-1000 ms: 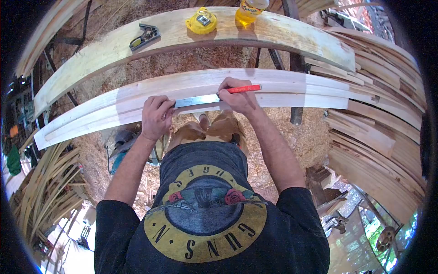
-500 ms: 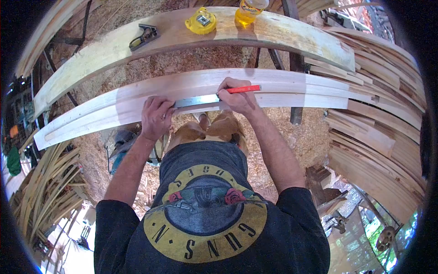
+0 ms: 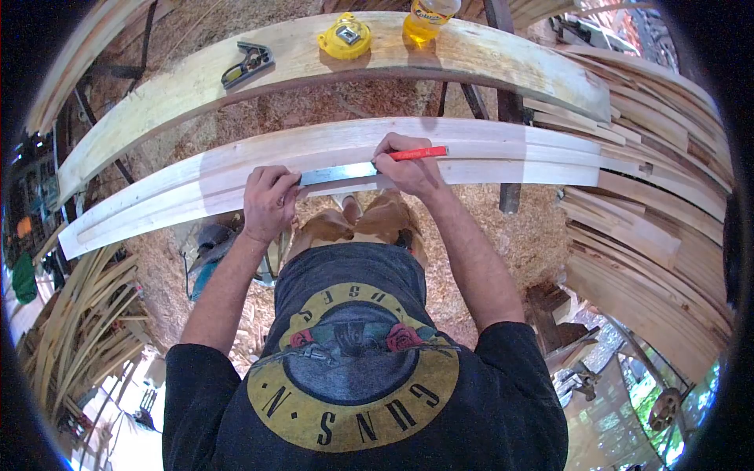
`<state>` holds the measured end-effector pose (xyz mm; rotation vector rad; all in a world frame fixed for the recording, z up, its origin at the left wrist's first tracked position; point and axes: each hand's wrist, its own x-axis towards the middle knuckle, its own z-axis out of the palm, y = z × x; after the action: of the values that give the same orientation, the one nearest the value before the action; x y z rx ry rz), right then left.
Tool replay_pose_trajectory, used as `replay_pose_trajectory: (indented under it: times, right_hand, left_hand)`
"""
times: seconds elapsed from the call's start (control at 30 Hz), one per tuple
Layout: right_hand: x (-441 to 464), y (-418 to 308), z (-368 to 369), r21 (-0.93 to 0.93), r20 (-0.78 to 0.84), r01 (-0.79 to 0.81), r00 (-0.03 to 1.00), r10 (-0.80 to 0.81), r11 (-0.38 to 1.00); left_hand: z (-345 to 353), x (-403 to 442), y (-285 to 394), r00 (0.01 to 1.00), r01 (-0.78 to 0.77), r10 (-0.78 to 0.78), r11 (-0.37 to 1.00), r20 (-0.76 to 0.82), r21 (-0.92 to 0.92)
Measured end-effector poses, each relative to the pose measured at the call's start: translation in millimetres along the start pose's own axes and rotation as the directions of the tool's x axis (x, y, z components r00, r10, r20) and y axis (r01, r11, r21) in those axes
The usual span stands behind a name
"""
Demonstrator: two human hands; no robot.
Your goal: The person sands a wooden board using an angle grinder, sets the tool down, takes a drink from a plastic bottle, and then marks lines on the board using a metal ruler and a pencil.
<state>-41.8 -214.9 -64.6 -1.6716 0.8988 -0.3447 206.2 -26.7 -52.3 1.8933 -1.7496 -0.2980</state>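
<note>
A metal ruler (image 3: 339,173) lies along the near part of a pale grooved board (image 3: 236,170). My left hand (image 3: 271,200) grips the ruler's left end, fingers bent on the board. At the ruler's right end, my right hand (image 3: 408,166) is closed around a red flat pencil (image 3: 422,153). The pencil's back end points right, and its tip is hidden by my fingers.
Beyond lies a thicker plank (image 3: 298,67) bearing a square head (image 3: 247,64), a yellow tape measure (image 3: 344,37) and a cup of yellow liquid (image 3: 428,23). Stacked boards (image 3: 644,267) stand at the right, thin strips (image 3: 86,330) at the left. Shavings cover the floor.
</note>
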Motion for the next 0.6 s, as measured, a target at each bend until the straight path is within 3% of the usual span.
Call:
replay_pose_trajectory:
  times: [0.6]
  right_hand:
    - [-0.2,-1.0,0.5,0.005,-0.010,0.017,1.000,-0.017,1.000]
  left_hand:
    - [2.5,-0.3,-2.4,1.000,-0.020,0.020,1.000,-0.019,0.007]
